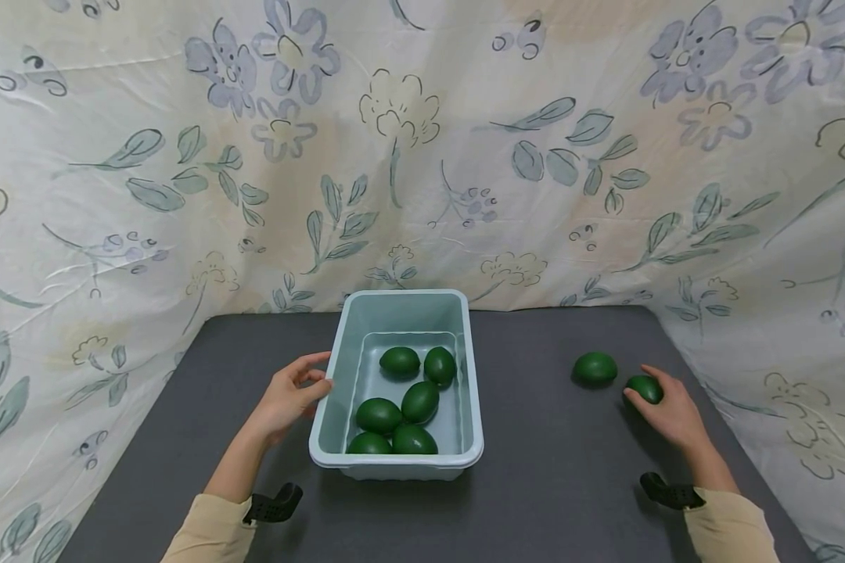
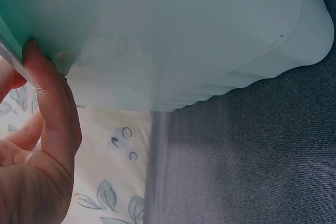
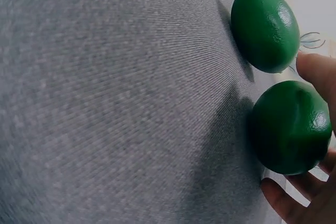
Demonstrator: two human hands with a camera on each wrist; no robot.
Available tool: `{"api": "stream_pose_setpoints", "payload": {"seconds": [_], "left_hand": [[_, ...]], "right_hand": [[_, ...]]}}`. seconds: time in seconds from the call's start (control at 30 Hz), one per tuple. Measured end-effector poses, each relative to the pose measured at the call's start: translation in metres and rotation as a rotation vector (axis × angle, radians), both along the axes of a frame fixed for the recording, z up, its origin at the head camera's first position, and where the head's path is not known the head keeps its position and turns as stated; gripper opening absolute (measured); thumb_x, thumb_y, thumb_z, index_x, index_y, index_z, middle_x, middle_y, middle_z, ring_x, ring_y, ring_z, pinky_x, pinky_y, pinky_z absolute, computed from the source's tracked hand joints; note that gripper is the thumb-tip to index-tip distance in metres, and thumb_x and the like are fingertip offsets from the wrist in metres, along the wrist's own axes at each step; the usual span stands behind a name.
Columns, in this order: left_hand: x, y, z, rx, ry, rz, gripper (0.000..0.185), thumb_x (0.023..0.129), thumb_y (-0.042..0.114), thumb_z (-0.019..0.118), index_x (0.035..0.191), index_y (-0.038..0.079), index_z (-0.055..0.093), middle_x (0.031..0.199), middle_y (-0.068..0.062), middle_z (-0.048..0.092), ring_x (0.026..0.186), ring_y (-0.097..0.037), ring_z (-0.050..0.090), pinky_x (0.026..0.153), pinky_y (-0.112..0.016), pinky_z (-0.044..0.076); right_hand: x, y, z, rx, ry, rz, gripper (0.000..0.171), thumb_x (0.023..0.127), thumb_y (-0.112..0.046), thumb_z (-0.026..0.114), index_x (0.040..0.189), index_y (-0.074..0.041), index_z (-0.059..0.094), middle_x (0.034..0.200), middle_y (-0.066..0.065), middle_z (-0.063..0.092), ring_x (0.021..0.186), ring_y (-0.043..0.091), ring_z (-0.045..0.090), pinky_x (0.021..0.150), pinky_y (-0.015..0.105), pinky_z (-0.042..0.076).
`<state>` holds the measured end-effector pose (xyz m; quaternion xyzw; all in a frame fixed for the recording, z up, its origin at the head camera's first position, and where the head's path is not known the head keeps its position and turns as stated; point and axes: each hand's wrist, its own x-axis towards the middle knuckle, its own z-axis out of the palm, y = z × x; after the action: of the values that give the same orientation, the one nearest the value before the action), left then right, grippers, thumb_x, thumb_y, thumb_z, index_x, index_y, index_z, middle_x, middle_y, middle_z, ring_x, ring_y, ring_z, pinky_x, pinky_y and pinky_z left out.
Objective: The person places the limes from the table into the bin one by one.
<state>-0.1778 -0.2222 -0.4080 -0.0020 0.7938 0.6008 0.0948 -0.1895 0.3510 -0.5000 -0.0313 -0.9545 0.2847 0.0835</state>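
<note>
My left hand (image 1: pixel 290 397) pinches the left rim of a pale blue-green plastic bin (image 1: pixel 476 391). In the left wrist view its fingers (image 2: pixel 52 106) bend at the rim, against the bin's outer wall. Several glossy dark green limes lie inside, among them one lime (image 1: pixel 399 362) towards the back and one lime (image 1: pixel 414 439) at the front. At the right, my right hand (image 1: pixel 678 414) holds a lime (image 3: pixel 290 128) between thumb and fingers, close over the table. Just left of it another lime (image 1: pixel 595 369) rests on the table, its pointed end visible in the right wrist view.
A dark grey cloth covers the table (image 1: pixel 535 485). Behind it and along both sides hangs a pale floral curtain (image 1: pixel 422 156). A black wrist strap (image 1: pixel 275 504) sits at the left sleeve, and another black strap (image 1: pixel 670 493) at the right.
</note>
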Motion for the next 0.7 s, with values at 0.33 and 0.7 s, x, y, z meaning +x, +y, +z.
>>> {"api": "stream_pose_setpoints", "payload": {"seconds": [0.33, 0.7], "left_hand": [[0.0004, -0.0003, -0.0003, -0.004, 0.001, 0.007, 0.050, 0.088, 0.015, 0.061, 0.135, 0.012, 0.042, 0.106, -0.021, 0.054, 0.081, -0.023, 0.061, 0.064, -0.043, 0.053], [0.0002, 0.0000, -0.0009, -0.002, 0.010, 0.001, 0.049, 0.088, 0.014, 0.060, 0.135, 0.011, 0.042, 0.106, -0.022, 0.055, 0.081, -0.023, 0.062, 0.064, -0.042, 0.054]], "right_hand": [[0.0022, -0.0006, -0.0054, 0.015, 0.031, -0.041, 0.060, 0.090, -0.033, 0.056, 0.133, 0.006, 0.039, 0.117, 0.036, 0.042, 0.093, 0.047, 0.046, 0.066, 0.053, 0.039], [0.0018, -0.0025, -0.0002, -0.002, 0.042, -0.066, 0.061, 0.090, -0.035, 0.056, 0.134, 0.004, 0.039, 0.119, 0.035, 0.041, 0.093, 0.046, 0.046, 0.066, 0.053, 0.039]]}}
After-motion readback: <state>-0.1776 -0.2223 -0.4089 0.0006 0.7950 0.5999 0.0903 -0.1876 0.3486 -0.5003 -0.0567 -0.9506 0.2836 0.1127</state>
